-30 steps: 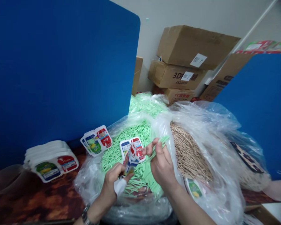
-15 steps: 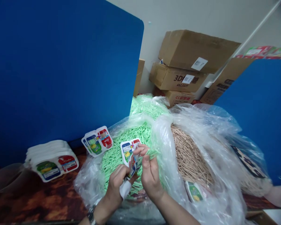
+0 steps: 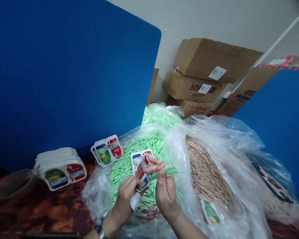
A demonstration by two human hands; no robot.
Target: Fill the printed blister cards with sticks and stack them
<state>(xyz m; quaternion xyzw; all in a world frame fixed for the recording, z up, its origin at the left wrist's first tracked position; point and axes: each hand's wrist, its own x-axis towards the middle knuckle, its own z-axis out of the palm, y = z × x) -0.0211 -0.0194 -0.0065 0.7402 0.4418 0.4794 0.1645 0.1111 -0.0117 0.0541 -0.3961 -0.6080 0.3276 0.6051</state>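
Right grip [image 3: 165, 194] clenched on a bundle of green sticks [image 3: 167, 171], now swung level toward the printed packet [image 3: 142, 172] in the left grip [image 3: 126, 192], insertion apparently underway.

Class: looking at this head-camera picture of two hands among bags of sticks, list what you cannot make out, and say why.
- Print on the small packet in the left hand: too small, blurred.
- Stick count in the right hand: fingers cover them.
- Brown sticks: veiled by plastic.
- Carton labels: too small.
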